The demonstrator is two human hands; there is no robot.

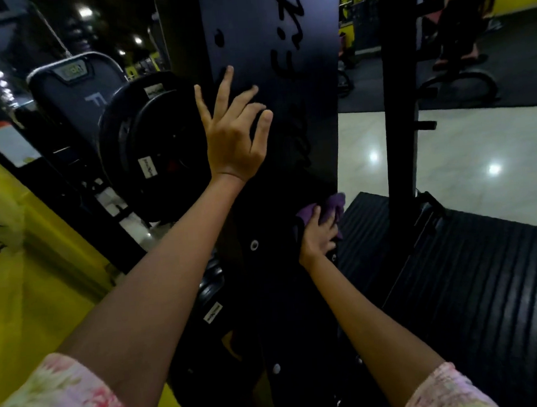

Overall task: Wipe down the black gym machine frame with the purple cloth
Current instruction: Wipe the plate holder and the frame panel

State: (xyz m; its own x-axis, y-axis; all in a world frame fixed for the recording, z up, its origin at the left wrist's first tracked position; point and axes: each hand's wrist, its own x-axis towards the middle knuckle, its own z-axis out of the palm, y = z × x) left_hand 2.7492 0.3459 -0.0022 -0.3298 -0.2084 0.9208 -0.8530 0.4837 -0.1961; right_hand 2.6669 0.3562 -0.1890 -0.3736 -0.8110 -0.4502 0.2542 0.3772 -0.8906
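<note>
Right hand (318,235) grasps a soft, light purple cloth (330,207), bunched at five o'clock against the rigid black frame (271,61); left hand (234,133) rests released, fingers spread, at centre.

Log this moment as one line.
left hand: open, flat on black frame | right hand: presses purple cloth low on frame | wiping

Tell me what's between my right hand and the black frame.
In the head view, the purple cloth lies between the right hand and the black frame; the hand presses the cloth against the frame's lower part.
</note>
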